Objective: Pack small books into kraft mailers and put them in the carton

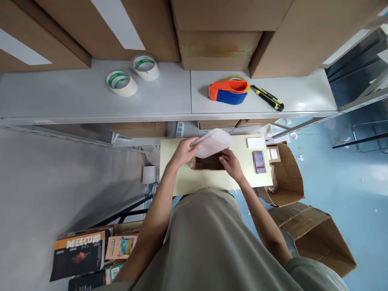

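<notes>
Above a small open cardboard box (209, 163) on the pale yellow table, my left hand (184, 151) pinches the left edge of a thin white sheet with faint lines (214, 142). The sheet is tilted over the box and hides its far side. At the box's right end, my right hand (232, 165) has its fingers curled on the rim, just below the sheet's right edge. The inside of the box looks dark brown, and its contents cannot be made out. To the right lie a blurred purple item (259, 161) and a white rectangular item (256, 142).
Along the grey shelf (169, 95) stand white tape rolls (121, 83), an orange-blue tape dispenser (228, 91) and a yellow-black utility knife (268, 98), with large boxes behind. Open cartons (287, 178) stand right of the table (190, 182). Magazines (79, 254) are stacked lower left.
</notes>
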Available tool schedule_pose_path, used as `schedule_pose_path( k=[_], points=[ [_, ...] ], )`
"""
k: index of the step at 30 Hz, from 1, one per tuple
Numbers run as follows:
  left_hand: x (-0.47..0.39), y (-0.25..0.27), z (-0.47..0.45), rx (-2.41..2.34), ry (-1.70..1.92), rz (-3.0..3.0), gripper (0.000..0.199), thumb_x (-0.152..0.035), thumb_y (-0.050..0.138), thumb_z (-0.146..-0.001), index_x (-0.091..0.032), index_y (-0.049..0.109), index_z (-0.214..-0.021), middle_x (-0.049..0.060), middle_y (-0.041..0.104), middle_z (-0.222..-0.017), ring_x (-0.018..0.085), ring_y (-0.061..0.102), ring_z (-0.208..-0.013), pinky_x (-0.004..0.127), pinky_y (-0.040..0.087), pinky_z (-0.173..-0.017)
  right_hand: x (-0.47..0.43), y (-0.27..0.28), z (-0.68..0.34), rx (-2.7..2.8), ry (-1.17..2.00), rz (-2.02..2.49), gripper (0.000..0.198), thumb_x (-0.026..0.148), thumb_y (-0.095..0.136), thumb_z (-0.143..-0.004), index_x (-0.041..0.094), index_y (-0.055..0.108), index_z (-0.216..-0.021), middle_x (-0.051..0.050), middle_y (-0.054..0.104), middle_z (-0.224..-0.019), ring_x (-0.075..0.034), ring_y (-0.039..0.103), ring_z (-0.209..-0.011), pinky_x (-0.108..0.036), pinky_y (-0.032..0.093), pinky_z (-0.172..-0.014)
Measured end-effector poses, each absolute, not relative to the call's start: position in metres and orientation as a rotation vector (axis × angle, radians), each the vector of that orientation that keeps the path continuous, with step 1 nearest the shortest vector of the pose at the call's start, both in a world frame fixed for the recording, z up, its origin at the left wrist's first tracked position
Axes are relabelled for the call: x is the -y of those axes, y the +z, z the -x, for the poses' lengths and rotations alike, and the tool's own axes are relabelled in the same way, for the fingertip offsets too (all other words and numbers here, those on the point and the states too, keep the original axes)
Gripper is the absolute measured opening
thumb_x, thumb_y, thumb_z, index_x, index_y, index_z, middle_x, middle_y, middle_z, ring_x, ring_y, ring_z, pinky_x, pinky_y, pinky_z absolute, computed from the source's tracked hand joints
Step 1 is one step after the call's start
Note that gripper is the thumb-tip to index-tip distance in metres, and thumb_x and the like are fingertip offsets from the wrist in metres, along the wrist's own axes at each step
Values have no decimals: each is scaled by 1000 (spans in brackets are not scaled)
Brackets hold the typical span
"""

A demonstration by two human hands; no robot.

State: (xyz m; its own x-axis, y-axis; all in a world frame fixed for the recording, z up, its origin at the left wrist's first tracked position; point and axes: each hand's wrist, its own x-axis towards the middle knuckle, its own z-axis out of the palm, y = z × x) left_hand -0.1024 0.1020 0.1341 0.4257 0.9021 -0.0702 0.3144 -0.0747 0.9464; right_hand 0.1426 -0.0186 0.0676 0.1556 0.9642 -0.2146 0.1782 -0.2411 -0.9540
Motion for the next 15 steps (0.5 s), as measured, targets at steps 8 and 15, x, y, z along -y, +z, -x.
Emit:
schedule_pose_path(
  k=[8,15],
  points=[
    [-80,125,53,-1293,274,-1951,40,-12,61,-95,-22,82,-127,8,83,-126,30,77,-117,38,58,-105,51,51,-216,1211,1263,1619,59,56,64,-100,26,59,-150,-14,72,-136,-29,80,-107,-46,71,-88],
    [-69,96,31,-1369,-113,-2003,46,-5,63,-89,-27,84,-124,7,85,-121,28,76,-117,33,56,-103,50,45,-231,1219,1302,1611,55,55,62,-99,23,62,-144,-14,72,-139,-28,81,-99,-46,71,-86]
  ],
)
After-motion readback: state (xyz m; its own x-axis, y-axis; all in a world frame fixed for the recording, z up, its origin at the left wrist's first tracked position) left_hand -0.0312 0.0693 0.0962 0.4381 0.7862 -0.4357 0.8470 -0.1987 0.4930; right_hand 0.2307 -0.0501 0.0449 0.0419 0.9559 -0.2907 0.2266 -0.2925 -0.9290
